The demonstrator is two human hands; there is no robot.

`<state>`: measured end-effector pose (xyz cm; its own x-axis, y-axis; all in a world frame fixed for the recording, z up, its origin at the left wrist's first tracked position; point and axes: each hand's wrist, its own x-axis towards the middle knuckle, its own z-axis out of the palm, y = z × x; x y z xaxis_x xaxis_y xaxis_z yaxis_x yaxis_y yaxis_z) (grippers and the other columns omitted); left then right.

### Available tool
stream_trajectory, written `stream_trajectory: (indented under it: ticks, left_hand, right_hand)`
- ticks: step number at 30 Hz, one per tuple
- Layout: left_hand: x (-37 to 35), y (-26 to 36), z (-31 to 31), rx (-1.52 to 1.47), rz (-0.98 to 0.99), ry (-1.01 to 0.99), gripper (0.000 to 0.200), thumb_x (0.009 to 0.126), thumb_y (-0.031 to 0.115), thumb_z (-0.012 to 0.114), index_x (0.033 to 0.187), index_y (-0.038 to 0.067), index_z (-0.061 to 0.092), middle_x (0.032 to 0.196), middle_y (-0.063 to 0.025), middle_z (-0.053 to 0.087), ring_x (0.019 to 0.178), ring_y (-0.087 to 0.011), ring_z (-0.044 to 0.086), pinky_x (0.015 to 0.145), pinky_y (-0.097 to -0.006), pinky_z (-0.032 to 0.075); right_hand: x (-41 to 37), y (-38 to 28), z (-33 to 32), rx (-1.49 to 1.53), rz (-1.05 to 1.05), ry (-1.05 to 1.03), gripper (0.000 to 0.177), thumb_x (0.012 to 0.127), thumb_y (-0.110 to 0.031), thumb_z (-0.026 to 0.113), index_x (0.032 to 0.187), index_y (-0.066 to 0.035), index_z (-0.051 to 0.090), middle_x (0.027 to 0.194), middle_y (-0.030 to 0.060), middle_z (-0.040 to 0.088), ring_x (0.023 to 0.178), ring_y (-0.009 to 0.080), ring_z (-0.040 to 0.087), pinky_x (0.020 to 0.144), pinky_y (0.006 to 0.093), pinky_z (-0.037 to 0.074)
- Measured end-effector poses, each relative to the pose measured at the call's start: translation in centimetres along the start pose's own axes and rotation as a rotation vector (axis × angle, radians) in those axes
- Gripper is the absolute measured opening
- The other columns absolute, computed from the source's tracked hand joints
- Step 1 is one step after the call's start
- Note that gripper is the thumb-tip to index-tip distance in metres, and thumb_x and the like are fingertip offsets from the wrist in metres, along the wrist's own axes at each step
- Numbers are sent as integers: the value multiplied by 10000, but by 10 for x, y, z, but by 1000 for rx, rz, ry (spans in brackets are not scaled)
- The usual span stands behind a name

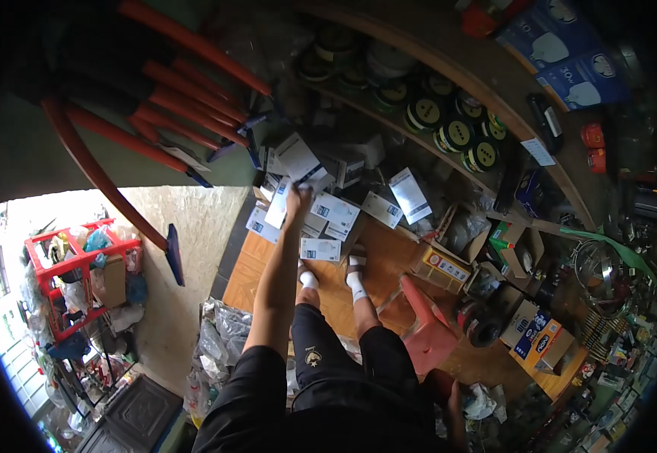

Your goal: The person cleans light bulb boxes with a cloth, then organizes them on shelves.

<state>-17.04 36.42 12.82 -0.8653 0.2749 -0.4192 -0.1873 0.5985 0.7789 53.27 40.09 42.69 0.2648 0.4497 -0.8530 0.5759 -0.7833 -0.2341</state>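
My left hand (299, 198) reaches forward over a pile of white cartons, its fingers closed on the lower edge of a white light-bulb box (298, 157). Around it, more white bulb boxes lie on the floor, one with a blue label and bulb picture (336, 214), another flat near my feet (320, 249). To the right, a white carton (410, 195) leans at an angle. My right hand (455, 411) is low by my side at the bottom right, beside the pink stool; it is dark and its fingers cannot be made out.
A pink plastic stool (428, 332) stands right of my legs. Spools (458, 136) fill a shelf ahead. Orange-handled tools (192, 106) hang at upper left. Plastic-wrapped goods (223, 340) lie to the left, and opened cartons (517, 245) crowd the right.
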Motion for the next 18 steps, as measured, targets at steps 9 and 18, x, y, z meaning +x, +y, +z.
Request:
stream_trajectory:
  ticks: [9, 18]
  left_hand:
    - [-237, -13, -72, -210, 254, -384, 315, 948, 162, 683, 1215, 11, 613, 1009, -97, 679, 938, -221, 651, 799, -366, 535]
    - [-345, 262, -197, -38, 704, -192, 668, 880, 273, 774, 1446, 59, 491, 1483, -211, 427, 1399, -364, 410, 1114, -441, 398]
  right_hand:
    - [-36, -142, 113, -115, -565, -222, 756, 1037, -586, 436, 1421, 64, 466, 1378, 207, 555, 1299, 291, 511, 1048, 390, 421]
    - [-246, -314, 187, -449, -1747, 57, 335, 963, -291, 631, 1261, -147, 681, 1230, 131, 510, 1155, 347, 457, 1042, 498, 327]
